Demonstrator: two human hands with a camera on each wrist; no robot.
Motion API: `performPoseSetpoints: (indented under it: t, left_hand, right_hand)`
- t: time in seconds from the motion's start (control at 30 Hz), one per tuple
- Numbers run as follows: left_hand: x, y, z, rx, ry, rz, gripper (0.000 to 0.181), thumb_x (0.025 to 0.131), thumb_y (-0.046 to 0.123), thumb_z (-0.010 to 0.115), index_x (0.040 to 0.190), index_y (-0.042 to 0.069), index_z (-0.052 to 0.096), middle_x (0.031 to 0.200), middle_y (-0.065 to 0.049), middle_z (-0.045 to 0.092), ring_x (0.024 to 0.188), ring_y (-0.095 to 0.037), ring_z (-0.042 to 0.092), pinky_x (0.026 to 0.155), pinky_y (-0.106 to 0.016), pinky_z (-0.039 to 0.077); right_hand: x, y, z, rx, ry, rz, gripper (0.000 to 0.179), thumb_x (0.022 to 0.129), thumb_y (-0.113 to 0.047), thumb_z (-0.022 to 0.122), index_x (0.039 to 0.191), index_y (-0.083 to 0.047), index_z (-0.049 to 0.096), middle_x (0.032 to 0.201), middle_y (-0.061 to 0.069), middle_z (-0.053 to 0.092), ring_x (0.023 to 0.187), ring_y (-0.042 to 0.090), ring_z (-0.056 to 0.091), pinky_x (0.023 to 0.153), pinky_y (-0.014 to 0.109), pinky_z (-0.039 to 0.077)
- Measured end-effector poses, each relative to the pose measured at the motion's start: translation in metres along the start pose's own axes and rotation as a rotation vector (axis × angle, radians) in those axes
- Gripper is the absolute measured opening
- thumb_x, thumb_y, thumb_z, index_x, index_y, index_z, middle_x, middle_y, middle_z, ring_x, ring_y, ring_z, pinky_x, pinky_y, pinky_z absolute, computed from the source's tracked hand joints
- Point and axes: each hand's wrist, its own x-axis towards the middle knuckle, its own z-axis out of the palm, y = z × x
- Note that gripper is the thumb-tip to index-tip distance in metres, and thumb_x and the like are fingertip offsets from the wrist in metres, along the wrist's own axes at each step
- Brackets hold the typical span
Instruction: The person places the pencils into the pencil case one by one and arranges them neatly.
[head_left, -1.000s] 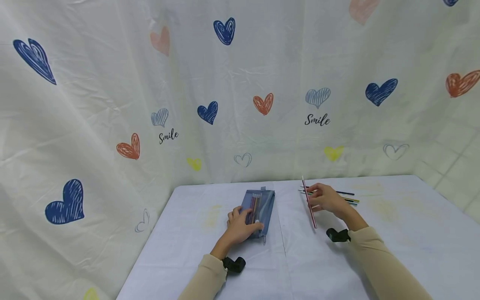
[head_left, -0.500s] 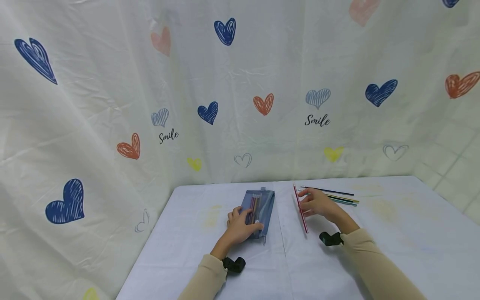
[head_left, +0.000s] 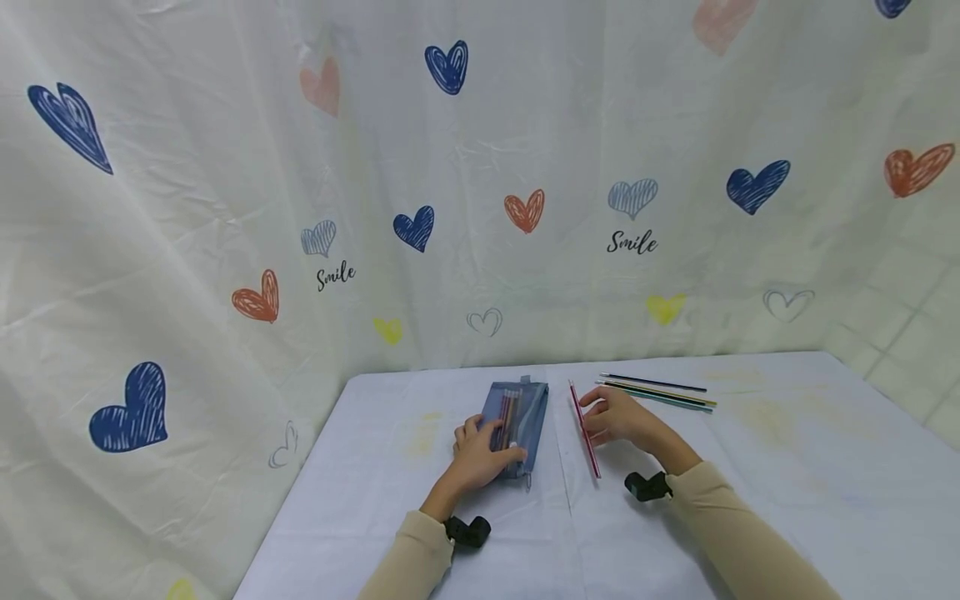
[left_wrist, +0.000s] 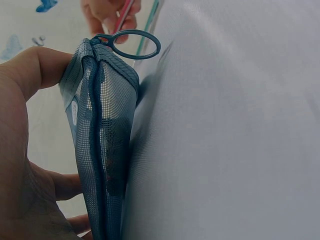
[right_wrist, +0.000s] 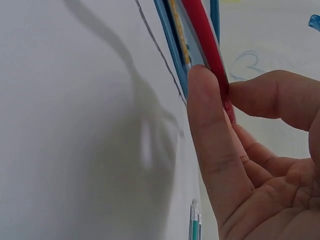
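A blue mesh pencil case (head_left: 531, 429) with several pencils visible inside lies on the table. My left hand (head_left: 480, 454) rests on it with the fingers spread; in the left wrist view the thumb (left_wrist: 47, 67) touches it near the zipper ring (left_wrist: 135, 45). To the right of the case, my right hand (head_left: 618, 418) pinches a red pencil (head_left: 577, 408), tilted above the table. The right wrist view shows this red pencil (right_wrist: 204, 25) between thumb and index finger, with part of the blue case behind it.
Several loose pencils (head_left: 660, 392), among them dark, yellow and teal ones, lie together behind and right of my right hand. White cloth covers the table (head_left: 795, 467). A white curtain (head_left: 562, 117) printed with hearts hangs behind the table's far edge.
My right hand has moved left with the red pencil, away from the loose pencils and nearer the pencil case. The left hand has stayed on the case.
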Motion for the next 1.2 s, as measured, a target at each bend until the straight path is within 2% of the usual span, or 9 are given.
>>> performPoseSetpoints:
  t: [0.2, 0.5, 0.83, 1.03, 1.2]
  left_hand:
    - [0.000, -0.001, 0.001, 0.002, 0.003, -0.004, 0.086, 0.081, 0.055, 0.074, 0.151, 0.013, 0.049, 0.162, -0.018, 0.025, 0.141, -0.039, 0.025, 0.109, -0.068, 0.028]
    - [-0.003, 0.000, 0.000, -0.016, 0.006, -0.006, 0.086, 0.080, 0.054, 0.075, 0.151, 0.012, 0.050, 0.162, -0.018, 0.025, 0.142, -0.040, 0.024, 0.110, -0.069, 0.027]
    - [-0.002, 0.002, 0.000, -0.007, 0.016, -0.011, 0.084, 0.080, 0.054, 0.075, 0.149, 0.013, 0.052, 0.162, -0.018, 0.026, 0.141, -0.040, 0.025, 0.110, -0.068, 0.027]
    - [-0.002, 0.002, 0.001, -0.007, 0.017, -0.010, 0.084, 0.080, 0.054, 0.075, 0.149, 0.013, 0.052, 0.161, -0.018, 0.027, 0.141, -0.040, 0.024, 0.111, -0.067, 0.027]
    - [-0.002, 0.003, 0.001, -0.012, 0.013, -0.009, 0.084, 0.080, 0.053, 0.075, 0.149, 0.011, 0.051, 0.161, -0.019, 0.026, 0.141, -0.040, 0.024, 0.111, -0.067, 0.027]
  right_hand:
    - [-0.001, -0.001, 0.009, 0.026, -0.009, -0.009, 0.043, 0.091, -0.001, 0.066, 0.130, 0.008, 0.051, 0.099, 0.016, 0.062, 0.082, 0.021, 0.068, 0.077, 0.040, 0.062]
    - [0.003, 0.001, 0.026, 0.000, -0.011, 0.012, 0.040, 0.093, -0.005, 0.066, 0.129, 0.006, 0.054, 0.101, 0.015, 0.065, 0.079, 0.019, 0.066, 0.074, 0.035, 0.061]
    - [0.008, -0.008, 0.047, 0.020, -0.018, 0.020, 0.042, 0.092, -0.005, 0.065, 0.131, 0.006, 0.054, 0.102, 0.015, 0.067, 0.077, 0.018, 0.066, 0.070, 0.032, 0.059]
    - [0.013, -0.012, 0.055, 0.055, 0.007, 0.040, 0.043, 0.093, -0.004, 0.065, 0.132, 0.006, 0.052, 0.101, 0.014, 0.069, 0.076, 0.016, 0.066, 0.070, 0.030, 0.058]
    - [0.018, -0.014, 0.057, 0.121, 0.005, 0.049, 0.045, 0.094, -0.002, 0.064, 0.135, 0.009, 0.048, 0.105, 0.020, 0.071, 0.080, 0.016, 0.067, 0.070, 0.029, 0.059]
